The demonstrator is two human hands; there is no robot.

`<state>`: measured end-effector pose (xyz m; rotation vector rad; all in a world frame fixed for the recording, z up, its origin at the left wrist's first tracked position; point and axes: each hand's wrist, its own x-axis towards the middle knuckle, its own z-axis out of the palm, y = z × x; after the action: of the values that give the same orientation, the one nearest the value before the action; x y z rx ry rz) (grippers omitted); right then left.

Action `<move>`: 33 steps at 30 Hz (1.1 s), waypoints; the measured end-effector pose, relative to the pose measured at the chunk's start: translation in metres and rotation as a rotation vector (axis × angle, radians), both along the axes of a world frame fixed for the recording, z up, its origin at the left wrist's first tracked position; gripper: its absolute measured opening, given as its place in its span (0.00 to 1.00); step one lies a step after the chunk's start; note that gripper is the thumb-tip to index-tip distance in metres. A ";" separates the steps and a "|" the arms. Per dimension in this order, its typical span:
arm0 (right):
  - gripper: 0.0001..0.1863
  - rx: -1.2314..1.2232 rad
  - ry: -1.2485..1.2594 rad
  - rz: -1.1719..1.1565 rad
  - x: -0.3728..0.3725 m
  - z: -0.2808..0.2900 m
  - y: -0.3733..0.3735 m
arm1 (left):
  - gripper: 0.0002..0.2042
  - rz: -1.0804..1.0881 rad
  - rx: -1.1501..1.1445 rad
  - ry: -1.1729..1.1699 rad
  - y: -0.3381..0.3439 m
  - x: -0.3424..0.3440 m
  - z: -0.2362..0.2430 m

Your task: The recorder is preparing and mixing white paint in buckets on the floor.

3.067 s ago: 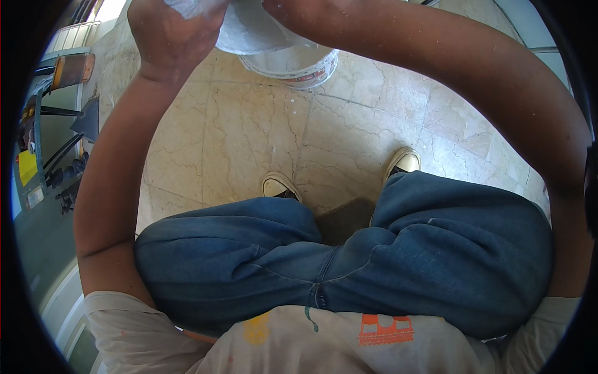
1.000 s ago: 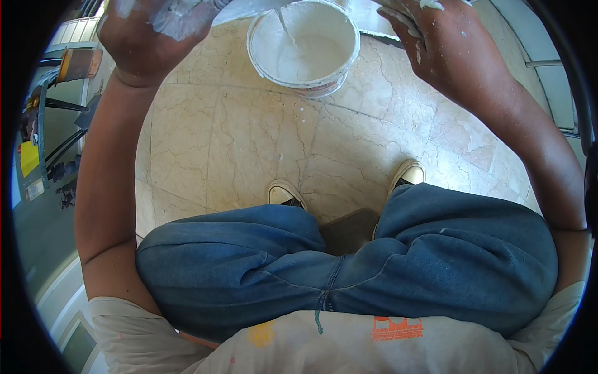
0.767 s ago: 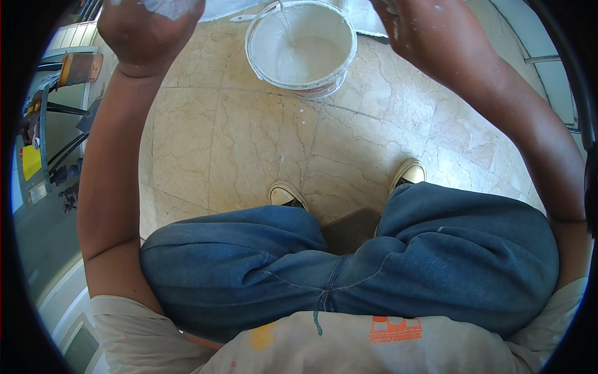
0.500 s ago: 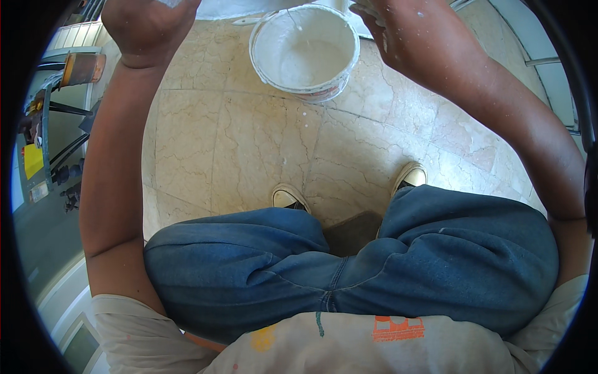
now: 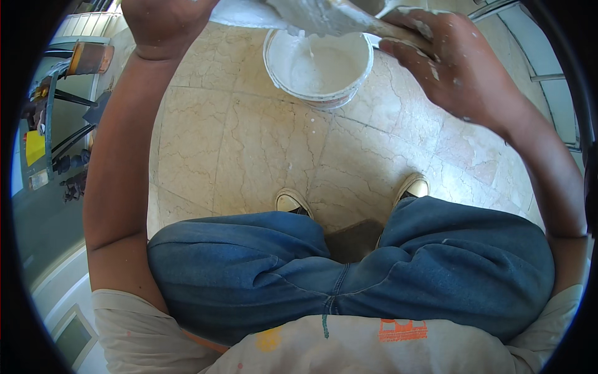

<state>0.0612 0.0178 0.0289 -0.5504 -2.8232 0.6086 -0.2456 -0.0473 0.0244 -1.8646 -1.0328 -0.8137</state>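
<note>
My right hand, spotted with white paste, is wrapped round the wooden handle of a tool smeared with white paste. The tool's wide wet end hangs over a white bucket. White paste coats the bucket's inside, and a drip hangs from the tool above it. At the top left my left hand is closed, its fingers cut off by the frame's upper edge. Beside it lies the edge of a white, paste-covered piece; what the fingers grip is hidden.
The bucket stands on a beige tiled floor beyond my shoes. To the left are a glass-topped table with small items and a brown pot. Metal-railed white structures curve along the right.
My right hand has come down and the paste-covered tool has entered view over the bucket. My left hand has shifted slightly right. The bucket sits a little farther right and higher in view.
</note>
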 end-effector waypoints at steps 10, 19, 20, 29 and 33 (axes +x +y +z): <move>0.14 0.250 0.008 -0.087 -0.005 -0.015 -0.015 | 0.19 0.124 -0.073 -0.095 0.002 0.007 0.005; 0.13 0.139 0.091 -0.064 0.003 0.003 -0.018 | 0.19 0.107 -0.103 -0.175 0.001 0.015 0.020; 0.13 0.146 0.100 -0.067 0.003 0.003 -0.015 | 0.19 0.110 -0.101 -0.175 0.001 0.017 0.022; 0.12 -0.113 0.077 -0.175 0.010 0.007 -0.010 | 0.14 -0.064 -0.215 -0.311 -0.003 0.027 0.031; 0.14 -0.363 0.147 -0.242 0.006 0.020 -0.003 | 0.12 0.082 -0.207 -0.252 -0.005 0.020 0.026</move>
<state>0.0676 0.0150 0.0490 -0.8544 -2.4683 1.0696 -0.2252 -0.0526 0.0508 -1.9088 -1.3878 -0.9397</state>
